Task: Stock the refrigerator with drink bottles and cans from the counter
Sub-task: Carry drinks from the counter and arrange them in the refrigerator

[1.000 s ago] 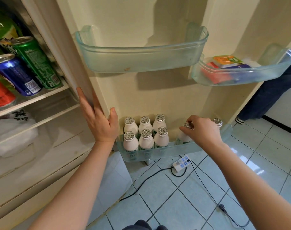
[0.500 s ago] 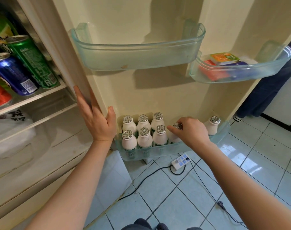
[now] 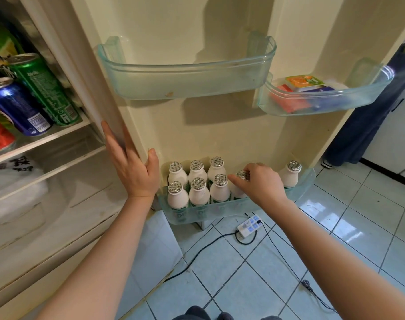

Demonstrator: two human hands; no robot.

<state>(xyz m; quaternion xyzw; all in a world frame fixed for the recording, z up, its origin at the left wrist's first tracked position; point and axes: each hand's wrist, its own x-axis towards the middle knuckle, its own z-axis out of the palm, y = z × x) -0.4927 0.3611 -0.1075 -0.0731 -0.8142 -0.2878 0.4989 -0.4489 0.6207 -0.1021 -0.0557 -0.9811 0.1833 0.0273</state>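
Observation:
Several small white bottles with silver foil caps (image 3: 198, 181) stand in two rows in the bottom door bin (image 3: 222, 211) of the open refrigerator. My right hand (image 3: 259, 183) grips the cap end of one more white bottle (image 3: 237, 191), set in the bin right beside those rows. Another white bottle (image 3: 290, 175) stands alone at the bin's right end. My left hand (image 3: 133, 167) rests flat against the inner edge of the door, fingers straight. Green, blue and red cans (image 3: 23, 98) stand on an inner shelf at the left.
An upper door bin (image 3: 187, 82) holds nothing. A second bin (image 3: 324, 98) to the right holds flat packets. A white bag (image 3: 14, 188) lies on a lower inner shelf. A power strip (image 3: 249, 225) and cables lie on the tiled floor under the door.
My right hand has slid the bottle it grips leftward along the bottom bin, from near the lone right bottle up against the two rows. My left hand stayed on the door.

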